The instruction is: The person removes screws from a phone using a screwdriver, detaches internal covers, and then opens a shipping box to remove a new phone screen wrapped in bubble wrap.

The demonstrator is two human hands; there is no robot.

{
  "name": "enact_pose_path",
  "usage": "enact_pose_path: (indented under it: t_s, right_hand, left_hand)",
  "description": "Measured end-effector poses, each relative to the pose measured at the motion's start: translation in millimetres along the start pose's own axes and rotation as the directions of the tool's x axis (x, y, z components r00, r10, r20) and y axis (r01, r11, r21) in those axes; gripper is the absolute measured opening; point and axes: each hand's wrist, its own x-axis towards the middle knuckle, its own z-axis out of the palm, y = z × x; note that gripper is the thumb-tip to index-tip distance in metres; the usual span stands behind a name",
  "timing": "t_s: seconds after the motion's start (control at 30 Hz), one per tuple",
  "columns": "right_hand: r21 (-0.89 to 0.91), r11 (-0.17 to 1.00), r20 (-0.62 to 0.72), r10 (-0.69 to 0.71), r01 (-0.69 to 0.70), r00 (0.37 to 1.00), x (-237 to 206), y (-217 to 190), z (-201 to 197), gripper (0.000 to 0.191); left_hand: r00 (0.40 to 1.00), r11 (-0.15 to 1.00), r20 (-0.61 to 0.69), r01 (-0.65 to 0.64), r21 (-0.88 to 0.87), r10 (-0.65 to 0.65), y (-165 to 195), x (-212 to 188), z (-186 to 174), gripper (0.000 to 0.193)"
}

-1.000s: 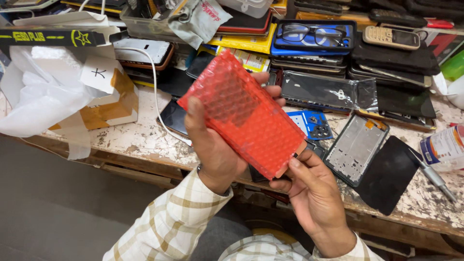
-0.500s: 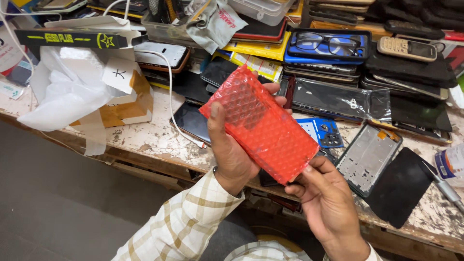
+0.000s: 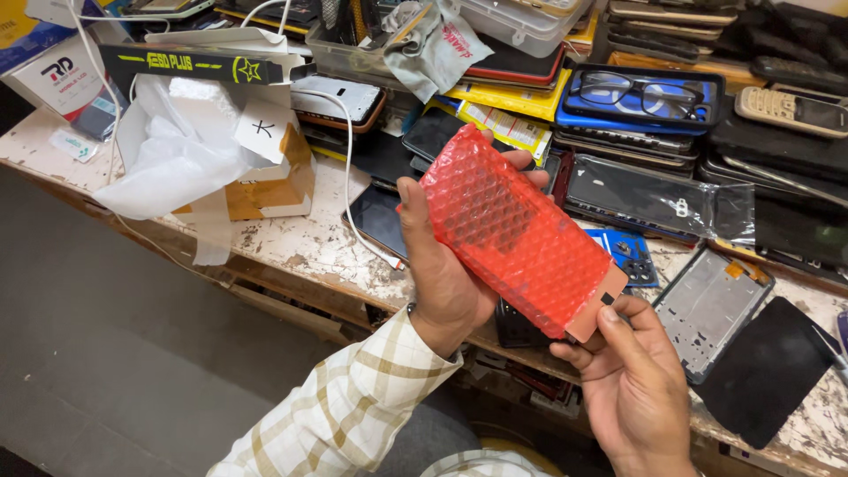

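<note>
The left hand [image 3: 442, 274] grips a red bubble-wrap pouch [image 3: 517, 234] from beneath, thumb pressed along its near long edge and fingertips curling over the far one, so the flat packet rests slantwise across the palm. The right hand [image 3: 632, 389] pinches the pouch's lower corner, where a tan flat piece [image 3: 596, 309] peeks out of the open end; thumb on top, fingers under. To handle this well, I judge the left hand should keep a light, even squeeze on the edges rather than the face, since the contents look thin and flat, while the right draws straight along the pouch's length without bending it. Relative to the pouch, the cluttered workbench [image 3: 300, 243] lies just below and behind, a dark phone [image 3: 380, 221] under its upper left, an empty phone frame [image 3: 711, 309] to its right, and spectacles [image 3: 640, 93] beyond it.
</note>
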Motion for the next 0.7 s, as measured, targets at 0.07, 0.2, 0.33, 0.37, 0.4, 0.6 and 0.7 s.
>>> enact_pose_path:
  t_s: [0.07, 0.2, 0.33, 0.37, 0.4, 0.6, 0.7]
  right_hand:
    - [-0.012, 1.0, -0.02, -0.007, 0.006, 1.0, 0.2, -0.4, -1.8, 0.013]
    - [-0.003, 0.999, -0.083, -0.045, 0.045, 0.996, 1.0, -1.1, -6.4, 0.012]
    - [-0.004, 0.994, -0.114, -0.112, 0.112, 0.987, 1.8, -2.9, -10.3, 0.018]
    - [-0.01, 0.992, -0.111, -0.128, 0.128, 0.986, 1.3, -3.9, -11.5, 0.019]
    - [-0.028, 0.989, -0.116, -0.148, 0.146, 0.982, 0.8, -5.1, -12.8, 0.019]
    - [-0.096, 0.971, -0.134, -0.232, 0.22, 0.964, -7.4, -14.5, -22.1, 0.02]
    - [-0.12, 0.964, -0.145, -0.255, 0.239, 0.956, -11.6, -16.6, -25.2, 0.02]
  left_hand:
    - [1.0, 1.0, -0.012, -0.01, 0.011, 0.01, 3.3, 2.4, 1.1, 0.089]
    - [0.998, 0.999, -0.048, -0.045, 0.026, 0.046, 12.9, 8.3, 1.7, 0.087]
    - [0.991, 0.991, 0.011, -0.133, 0.021, 0.133, 24.3, 11.9, 0.7, 0.081]
    - [0.99, 0.99, 0.011, -0.142, -0.009, 0.142, 27.2, 12.9, 0.0, 0.079]
    - [0.989, 0.988, 0.01, -0.15, -0.04, 0.151, 30.0, 14.5, -1.1, 0.078]
    - [0.99, 0.974, -0.043, -0.143, -0.175, 0.138, 43.9, 22.9, -14.8, 0.076]
    - [0.986, 0.975, -0.109, -0.145, -0.166, 0.128, 41.0, 22.9, -22.2, 0.077]
